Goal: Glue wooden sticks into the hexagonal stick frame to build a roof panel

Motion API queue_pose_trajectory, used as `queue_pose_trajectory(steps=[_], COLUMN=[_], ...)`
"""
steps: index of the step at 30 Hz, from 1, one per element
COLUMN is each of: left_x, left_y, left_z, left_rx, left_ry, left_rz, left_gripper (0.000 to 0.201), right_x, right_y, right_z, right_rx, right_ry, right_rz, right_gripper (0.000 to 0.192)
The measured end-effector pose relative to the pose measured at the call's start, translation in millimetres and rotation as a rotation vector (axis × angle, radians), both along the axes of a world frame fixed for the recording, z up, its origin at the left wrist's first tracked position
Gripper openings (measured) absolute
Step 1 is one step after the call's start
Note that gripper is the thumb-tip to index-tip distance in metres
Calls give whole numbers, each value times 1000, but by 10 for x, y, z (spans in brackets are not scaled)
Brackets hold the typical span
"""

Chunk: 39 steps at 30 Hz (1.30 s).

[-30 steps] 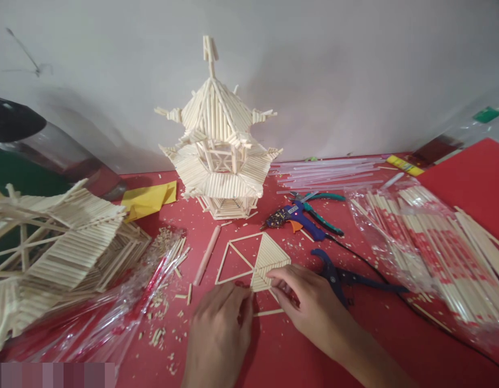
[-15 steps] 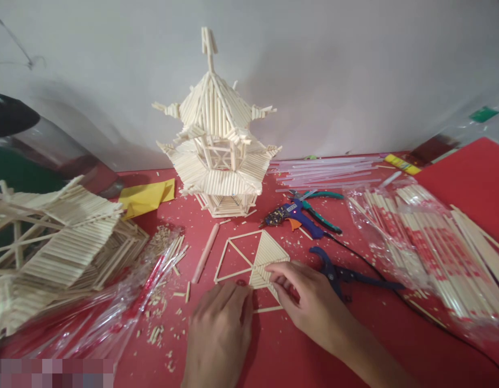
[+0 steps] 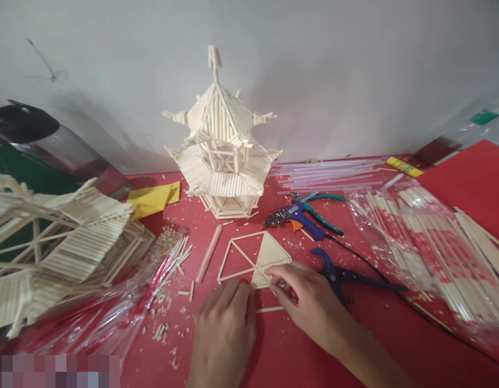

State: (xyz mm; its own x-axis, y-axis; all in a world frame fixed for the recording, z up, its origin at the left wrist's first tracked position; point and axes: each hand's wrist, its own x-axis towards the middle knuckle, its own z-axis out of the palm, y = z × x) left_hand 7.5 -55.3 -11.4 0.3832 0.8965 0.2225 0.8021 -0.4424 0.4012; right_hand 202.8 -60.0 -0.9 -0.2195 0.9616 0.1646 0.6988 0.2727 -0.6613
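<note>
View shifted slightly; red table (image 3: 298, 355) meets white wall (image 3: 354, 81).

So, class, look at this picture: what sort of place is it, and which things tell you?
Probably a home craft table for stick model-building. A finished stick pagoda stands by the wall, a glue gun lies on the red table, and both hands press a flat stick panel.

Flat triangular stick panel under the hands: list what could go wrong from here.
1. Both hands, left hand and right hand, press the flat triangular stick panel; its open stick frame might bend or come apart.
2. The blue glue gun lies close behind, its black cord beside the right forearm, easy to snag.
</note>
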Motion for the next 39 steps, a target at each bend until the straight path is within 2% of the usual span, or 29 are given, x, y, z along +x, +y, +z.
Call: queue_pose_trajectory(steps=[14, 32, 35, 39], left_x=[16, 34, 32, 26], left_y=[-23, -21, -19, -28], left_z=[-20, -49, -40, -32], left_rx=[-9, 36, 59, 37], left_ry=[36, 25, 19, 21], left_rz=[12, 33, 29, 12], left_gripper=[22, 23, 24, 24], right_x=[-7, 40, 77, 168], right_y=[-8, 13, -1, 14], right_z=[-32, -73, 15, 361], right_rx=[42, -85, -78, -30], right_ry=[-6, 92, 100, 23], right_rz=[7, -16, -25, 3], right_gripper=[30, 22, 22, 18])
